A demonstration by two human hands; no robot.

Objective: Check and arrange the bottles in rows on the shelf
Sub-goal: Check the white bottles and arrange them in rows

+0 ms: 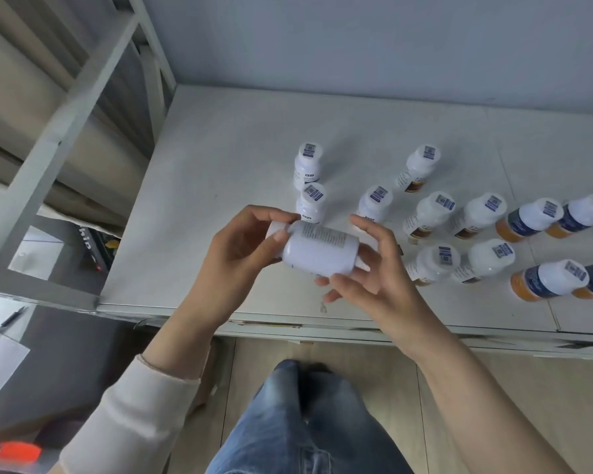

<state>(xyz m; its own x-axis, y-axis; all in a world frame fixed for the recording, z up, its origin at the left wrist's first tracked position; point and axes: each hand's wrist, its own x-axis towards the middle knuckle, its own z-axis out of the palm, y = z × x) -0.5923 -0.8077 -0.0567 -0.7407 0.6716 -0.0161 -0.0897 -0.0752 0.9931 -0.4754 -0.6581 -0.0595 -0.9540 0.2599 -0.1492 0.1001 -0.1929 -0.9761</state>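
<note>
A white bottle (319,249) lies sideways in the air above the front of the white shelf (213,186), its printed label facing up. My left hand (237,258) grips its cap end, and my right hand (367,268) holds its base. Two small white bottles (308,167) stand upright one behind the other just beyond my hands. To the right, several white-capped bottles (428,215) stand in loose rows. Orange bottles with dark blue labels (529,218) stand at the far right.
A grey metal shelf frame (65,107) rises at the left with a lower shelf behind it. Paper and a pen (0,328) lie at the lower left. The shelf's front edge (322,325) runs above my legs and the wooden floor.
</note>
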